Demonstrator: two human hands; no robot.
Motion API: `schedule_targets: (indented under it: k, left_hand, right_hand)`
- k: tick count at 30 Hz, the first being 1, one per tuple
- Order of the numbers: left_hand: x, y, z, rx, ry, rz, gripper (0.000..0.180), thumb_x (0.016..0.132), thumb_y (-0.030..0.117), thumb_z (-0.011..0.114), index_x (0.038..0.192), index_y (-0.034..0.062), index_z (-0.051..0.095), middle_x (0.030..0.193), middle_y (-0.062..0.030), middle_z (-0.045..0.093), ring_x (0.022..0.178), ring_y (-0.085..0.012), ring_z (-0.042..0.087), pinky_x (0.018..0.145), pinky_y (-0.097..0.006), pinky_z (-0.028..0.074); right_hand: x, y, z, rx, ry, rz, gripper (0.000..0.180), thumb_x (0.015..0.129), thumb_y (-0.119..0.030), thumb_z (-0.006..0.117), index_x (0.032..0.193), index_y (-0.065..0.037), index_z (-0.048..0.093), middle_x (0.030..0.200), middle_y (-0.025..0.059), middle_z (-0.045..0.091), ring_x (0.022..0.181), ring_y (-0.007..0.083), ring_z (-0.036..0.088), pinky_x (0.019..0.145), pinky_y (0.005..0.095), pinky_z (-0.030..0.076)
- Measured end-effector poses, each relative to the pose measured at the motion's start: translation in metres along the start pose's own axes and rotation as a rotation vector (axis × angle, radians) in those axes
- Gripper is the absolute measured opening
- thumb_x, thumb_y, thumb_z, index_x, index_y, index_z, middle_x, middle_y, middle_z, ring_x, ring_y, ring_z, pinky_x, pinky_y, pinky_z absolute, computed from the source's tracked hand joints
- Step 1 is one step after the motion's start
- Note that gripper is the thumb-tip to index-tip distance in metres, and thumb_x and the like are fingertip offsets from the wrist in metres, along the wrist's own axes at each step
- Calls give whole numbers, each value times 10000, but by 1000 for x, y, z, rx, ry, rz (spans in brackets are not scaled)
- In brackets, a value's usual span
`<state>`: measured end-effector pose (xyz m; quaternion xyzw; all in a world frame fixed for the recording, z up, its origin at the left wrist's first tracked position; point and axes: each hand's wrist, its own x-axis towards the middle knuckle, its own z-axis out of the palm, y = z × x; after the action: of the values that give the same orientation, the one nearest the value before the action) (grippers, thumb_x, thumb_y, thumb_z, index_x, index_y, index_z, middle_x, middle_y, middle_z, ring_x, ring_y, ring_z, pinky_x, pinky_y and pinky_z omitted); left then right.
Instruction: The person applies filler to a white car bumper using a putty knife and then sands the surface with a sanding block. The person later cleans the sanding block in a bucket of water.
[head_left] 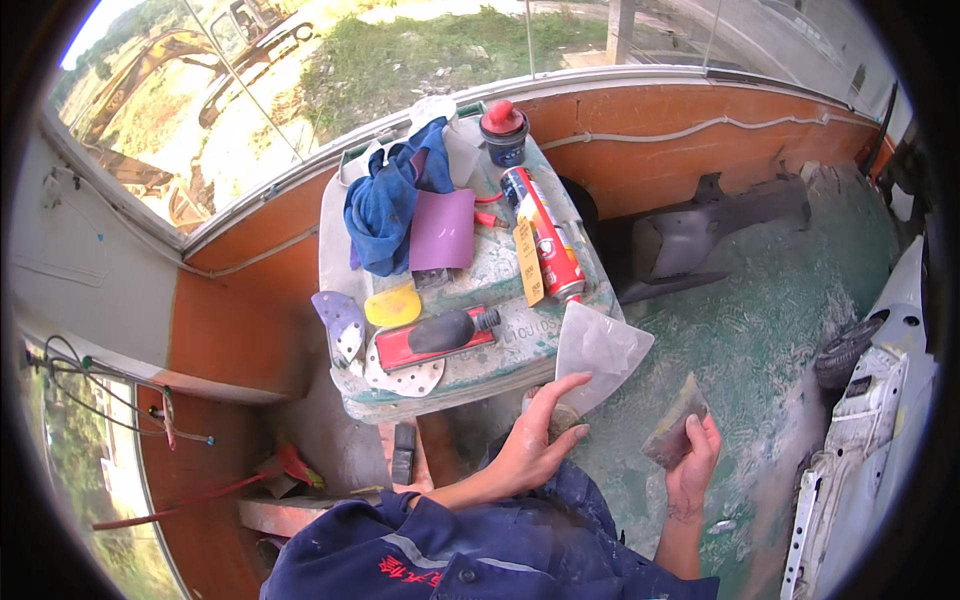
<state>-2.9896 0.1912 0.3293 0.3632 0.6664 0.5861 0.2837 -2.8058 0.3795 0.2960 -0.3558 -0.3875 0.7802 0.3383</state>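
Observation:
My left hand [537, 440] is beside the near right corner of the worktop, with index finger and thumb spread apart. A rounded beige thing [562, 420] shows behind it, partly hidden; I cannot tell whether they touch. Just beyond the fingertips, a translucent whitish sheet [603, 357] tapers to a narrower end. Over the floor to the right, my right hand [692, 462] grips a thin grey-brown abrasive pad [676, 422] by its lower edge. On the worktop lie a red sanding block [397, 347] with a black handle and a yellow oval pad [393, 305].
The cluttered worktop [520, 340] also bears a blue cloth [385, 205], a purple sheet [442, 230], a red spray can [545, 235] and a red-topped jar [504, 135]. A dark car panel [690, 235] lies beyond. A pale vehicle body part [865, 425] stands at right.

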Motion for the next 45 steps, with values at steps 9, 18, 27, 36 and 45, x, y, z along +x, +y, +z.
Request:
schedule_targets:
  k: [9,18,27,36,45]
  left_hand:
    - [-52,23,112,-190,-437,-201,222,907,252,788,961,55,703,1035,-56,517,1028,-179,513,899,-304,407]
    - [-65,59,219,-175,-812,-111,183,900,186,791,841,37,702,952,-37,541,970,-160,479,862,-303,377]
    - [-37,58,372,-302,-1044,-266,306,1005,210,674,809,-23,708,1013,-53,551,784,-132,573,617,-269,452]
    - [-68,63,544,-162,-1651,-348,98,905,2,719,831,-27,662,1057,-39,602,917,-114,585,831,-253,425]
    - [-192,123,666,87,-2348,-269,240,1007,141,644,887,-55,710,900,-38,588,755,-106,566,680,-258,449]
  right_hand:
    - [-134,-28,-31,-163,151,-234,256,1036,-123,555,1200,60,630,1072,76,709,914,100,644,810,253,517]
    - [-230,-54,-108,-128,459,-397,234,1052,-107,557,1190,66,630,991,48,705,851,55,606,736,225,499]
    - [-270,-65,-188,152,840,-435,278,1063,-106,554,1283,53,612,1047,52,717,890,63,639,768,241,533]
    - [-290,-79,-286,-16,1366,-360,282,1030,-262,619,1085,15,641,795,71,617,740,85,520,645,316,461]
    - [-381,-68,-302,836,1730,-1168,256,1064,-131,546,1240,49,594,1085,67,707,933,112,669,829,281,549]
